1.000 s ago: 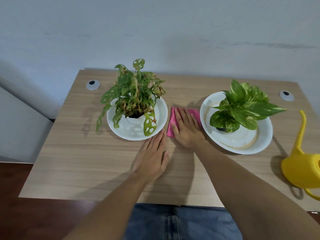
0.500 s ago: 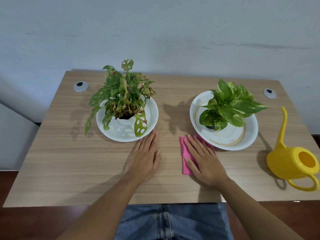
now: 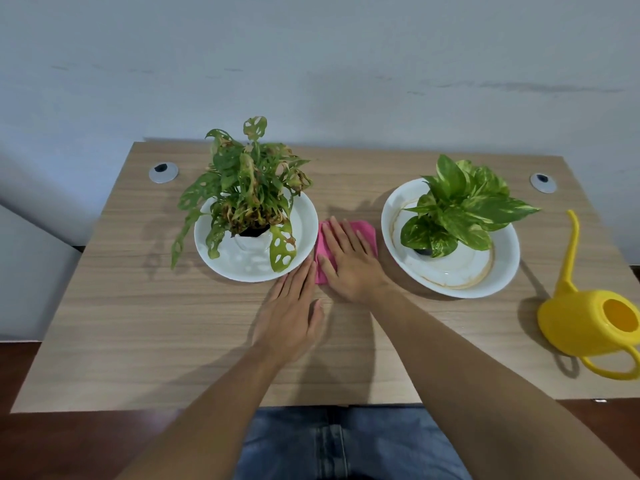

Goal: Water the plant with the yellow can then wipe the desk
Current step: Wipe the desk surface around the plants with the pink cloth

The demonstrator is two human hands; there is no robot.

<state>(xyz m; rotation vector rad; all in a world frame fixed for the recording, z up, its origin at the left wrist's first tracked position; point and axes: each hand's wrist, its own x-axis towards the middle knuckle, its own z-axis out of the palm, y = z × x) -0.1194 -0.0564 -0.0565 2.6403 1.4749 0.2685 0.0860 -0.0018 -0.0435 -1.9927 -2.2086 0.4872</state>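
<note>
Two stages; the second looks underway. Yellow can (image 3: pixel 588 323) sits upright at the desk (image 3: pixel 138 323) edge, well right of the pink cloth (image 3: pixel 363 230); watering judged done. Right hand (image 3: pixel 349 261) presses flat on the cloth, fingers spread, nothing grasped. Left hand (image 3: pixel 291 313) lies flat, released, just beside it. Desk wetness unreadable; can's handle partly cut off.

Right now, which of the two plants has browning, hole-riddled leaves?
The left plant, in the white dish beside the left hand. Its leaves are perforated and partly brown; the right plant has solid, glossy green-yellow leaves.
</note>
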